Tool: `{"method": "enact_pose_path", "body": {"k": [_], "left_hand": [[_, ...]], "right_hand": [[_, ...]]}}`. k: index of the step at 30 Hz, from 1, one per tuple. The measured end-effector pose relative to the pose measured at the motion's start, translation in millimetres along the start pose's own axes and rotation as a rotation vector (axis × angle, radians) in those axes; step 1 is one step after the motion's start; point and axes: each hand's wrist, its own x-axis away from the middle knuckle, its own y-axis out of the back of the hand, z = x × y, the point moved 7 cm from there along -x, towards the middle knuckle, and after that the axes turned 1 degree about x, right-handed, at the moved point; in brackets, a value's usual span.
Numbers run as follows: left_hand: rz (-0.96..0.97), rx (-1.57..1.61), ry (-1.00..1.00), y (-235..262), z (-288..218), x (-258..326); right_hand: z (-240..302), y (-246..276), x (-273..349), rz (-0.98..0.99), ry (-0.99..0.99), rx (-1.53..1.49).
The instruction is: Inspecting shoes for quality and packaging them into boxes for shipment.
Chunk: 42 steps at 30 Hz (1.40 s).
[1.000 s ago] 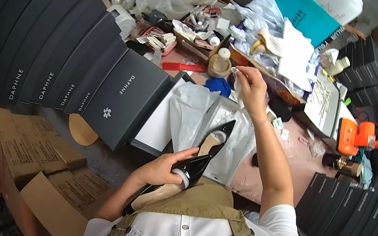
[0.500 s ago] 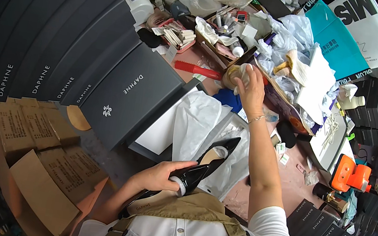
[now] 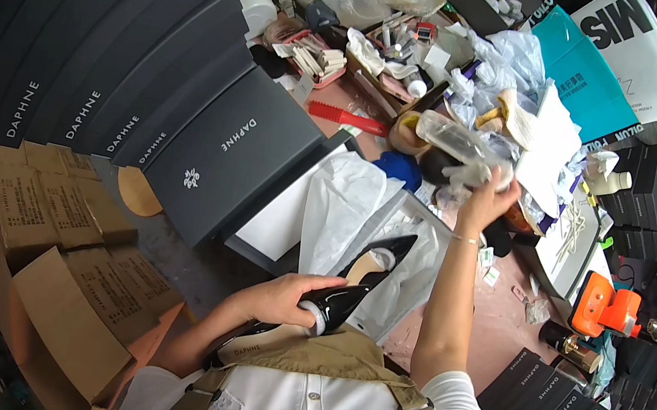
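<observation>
Two hands are busy at once. My left hand is closed around the middle of a black glossy pointed shoe, fingers wrapped over the top of it, and it keeps the shoe low, close to my chest, just above the khaki apron. The toe of the shoe points up and away from me, toward the open shoe box with white tissue paper inside; the beige insole shows near the toe.

My right hand is stretched far out over the pink table, arm nearly straight. Its fingers are closed on a clear plastic bottle, which lies almost sideways in the air, its far end toward the left. How tight this hold is I cannot tell exactly, because the fingers are partly hidden behind crumpled clear plastic.

Near the bottle lie a red comb-like tool and a small tray of mixed items. To the right of my arm stands an orange device. On my left, dark grey shoe boxes are stacked in a row, with brown cartons below them.
</observation>
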Motion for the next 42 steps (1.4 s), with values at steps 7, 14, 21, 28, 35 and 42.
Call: {"method": "enact_pose_path", "body": {"k": [7,14,21,28,35,42], "left_hand": [[-0.081,-0.129,0.009,1,-16,15],[-0.104,-0.183,-0.065,-4,-27,23],[-0.030,-0.156,-0.016,-9,-30,18],[0.236,-0.287,-0.075,-54,-50,-14],[0.381,-0.406,-0.144,-84,-51,-27],[0.445,-0.452,-0.168,-95,-49,-27]], "right_hand": [[29,-133,56,0.723,0.505,0.651],[59,-130,24,0.752,0.556,0.661],[154,45,128,1.054,-0.214,0.504],[250,85,257,0.880,0.290,0.515],[253,107,258,0.612,0.442,0.859],[248,119,260,0.517,0.309,0.960]]}}
